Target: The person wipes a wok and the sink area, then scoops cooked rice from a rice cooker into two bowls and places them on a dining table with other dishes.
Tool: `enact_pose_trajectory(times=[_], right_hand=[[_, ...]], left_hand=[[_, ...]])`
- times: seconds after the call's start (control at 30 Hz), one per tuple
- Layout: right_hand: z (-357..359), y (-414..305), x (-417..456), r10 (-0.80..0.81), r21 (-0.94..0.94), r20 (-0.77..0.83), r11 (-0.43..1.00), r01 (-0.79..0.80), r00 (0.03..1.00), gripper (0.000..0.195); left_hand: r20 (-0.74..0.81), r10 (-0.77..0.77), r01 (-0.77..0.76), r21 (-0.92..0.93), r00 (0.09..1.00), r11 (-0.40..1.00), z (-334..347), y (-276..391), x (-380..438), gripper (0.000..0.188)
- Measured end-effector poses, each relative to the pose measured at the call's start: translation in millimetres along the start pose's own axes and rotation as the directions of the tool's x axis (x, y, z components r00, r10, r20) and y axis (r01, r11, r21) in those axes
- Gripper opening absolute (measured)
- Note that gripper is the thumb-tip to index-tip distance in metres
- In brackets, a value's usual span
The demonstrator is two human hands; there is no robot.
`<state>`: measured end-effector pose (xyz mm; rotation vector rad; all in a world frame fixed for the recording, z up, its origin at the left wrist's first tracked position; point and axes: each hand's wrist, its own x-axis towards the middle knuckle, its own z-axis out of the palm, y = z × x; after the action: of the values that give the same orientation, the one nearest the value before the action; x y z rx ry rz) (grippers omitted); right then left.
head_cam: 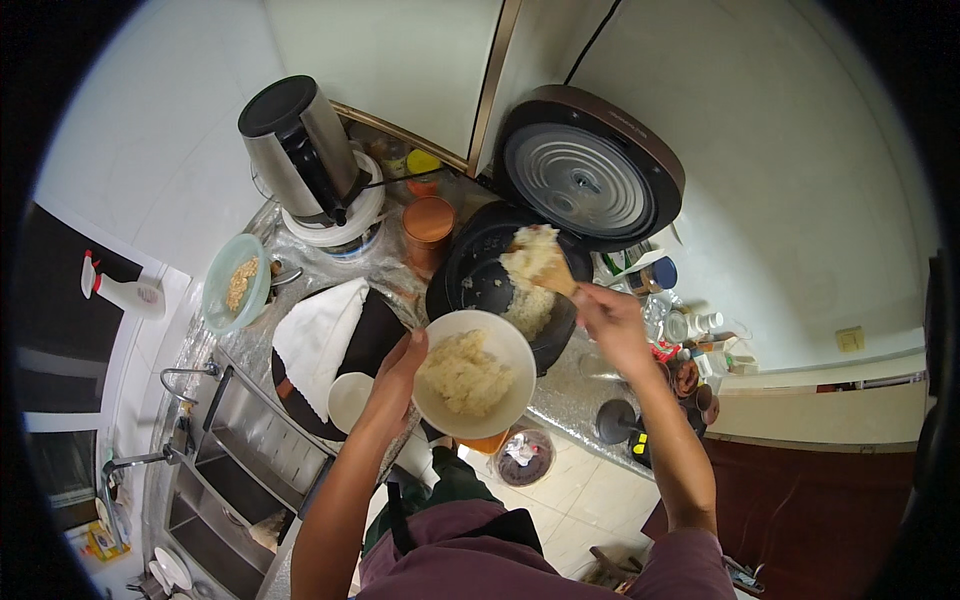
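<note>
My left hand (397, 375) grips the rim of a white bowl (525, 382) that holds a mound of cooked rice (469, 371). In my right hand (611, 322) is a wooden rice paddle (556, 279), loaded with a clump of rice (532, 251). The paddle is over the black inner pot of a rice cooker (480, 262), whose lid (585, 176) stands raised behind it. More rice (531, 311) lies in the pot along its right side, and a few grains stick to the dark bottom. The bowl is just in front of the cooker.
Left of the bowl, a second white bowl (350, 403) and a white cloth (319, 345) rest on a dark round surface (386, 326). Farther back are a steel kettle (300, 142), a copper-coloured canister (428, 225) and a green colander (217, 300). Bottles and jars (675, 326) crowd the right; a steel sink (232, 480) is lower left.
</note>
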<state>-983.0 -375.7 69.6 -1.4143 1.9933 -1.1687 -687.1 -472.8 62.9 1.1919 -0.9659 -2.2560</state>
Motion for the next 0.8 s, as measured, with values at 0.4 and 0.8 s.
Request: enact_pose_trajectory(times=[0.4,0.8], right_hand=[[80,60,57,-0.103,-0.817,0.156,0.546,0.187,0.982,0.024],[31,2,61,0.153,-0.83,0.414,0.469,0.302,0.897,0.024]], left_hand=[[-0.165,0.1,-0.111,-0.055,0.981,0.992,-50,-46,-78,0.077],[-0.213,0.138,-0.181,-0.199,0.967,0.963,-78,-56,-101,0.091]])
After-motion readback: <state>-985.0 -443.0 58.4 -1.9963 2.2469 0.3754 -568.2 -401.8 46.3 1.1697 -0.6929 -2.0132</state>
